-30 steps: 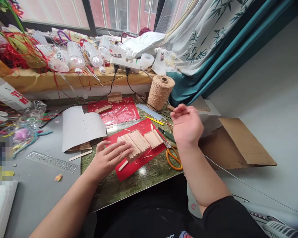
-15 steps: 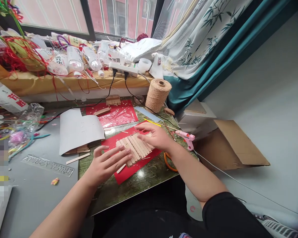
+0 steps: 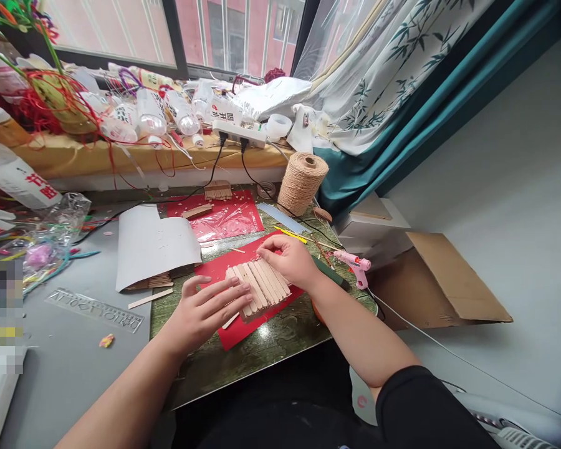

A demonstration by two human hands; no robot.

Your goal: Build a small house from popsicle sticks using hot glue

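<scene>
A small piece built of craft sticks (image 3: 262,282) sits on a red sheet (image 3: 237,337), its flat sticks lying side by side on top. My left hand (image 3: 215,307) has its fingers stretched out, the fingertips resting at the left edge of the piece. At its far edge, my right hand (image 3: 292,260) has thumb and forefinger pinched together; whatever is between them is too small to make out. A loose craft stick (image 3: 230,322) shows partly below my left fingers.
A pink glue gun (image 3: 355,265) lies at the table's right edge. Behind stand a twine spool (image 3: 303,184) and a second red sheet (image 3: 243,212) with stick bundles. White paper (image 3: 154,246) covers more sticks at left. A cardboard box (image 3: 430,280) is on the right.
My right hand has drawn its fingers from spread over the piece into a pinch at its far edge, uncovering more sticks. My left hand stays at the left edge. The view has shifted slightly.
</scene>
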